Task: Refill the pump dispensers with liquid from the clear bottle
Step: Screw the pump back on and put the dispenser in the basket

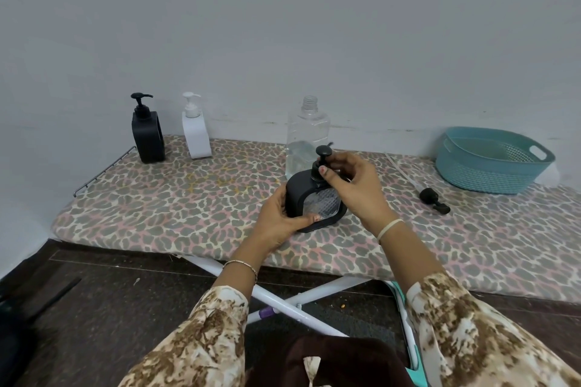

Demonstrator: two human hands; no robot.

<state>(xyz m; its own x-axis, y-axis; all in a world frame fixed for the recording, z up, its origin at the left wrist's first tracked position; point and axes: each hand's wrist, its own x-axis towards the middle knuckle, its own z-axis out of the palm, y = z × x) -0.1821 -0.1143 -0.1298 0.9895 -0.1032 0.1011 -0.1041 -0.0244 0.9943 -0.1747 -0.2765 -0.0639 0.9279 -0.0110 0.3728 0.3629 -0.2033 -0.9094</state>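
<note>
A black pump dispenser [301, 195] with a clear textured window stands near the front of the leopard-print board [188, 204]. My left hand [279, 220] grips its body from the left. My right hand [352, 179] holds the black pump head [323, 152] at the dispenser's neck with fingers pinched around it. Just behind stands the clear bottle [306, 135], uncapped, with liquid in its lower part. A second black dispenser [147, 135] and a white dispenser [196, 132] stand at the back left, both with pumps on.
A loose black pump cap [434, 199] lies on the board to the right. A teal perforated basket [490, 159] sits at the back right against the wall. A wire rack edge [103, 173] borders the board's left end. Dark floor lies below.
</note>
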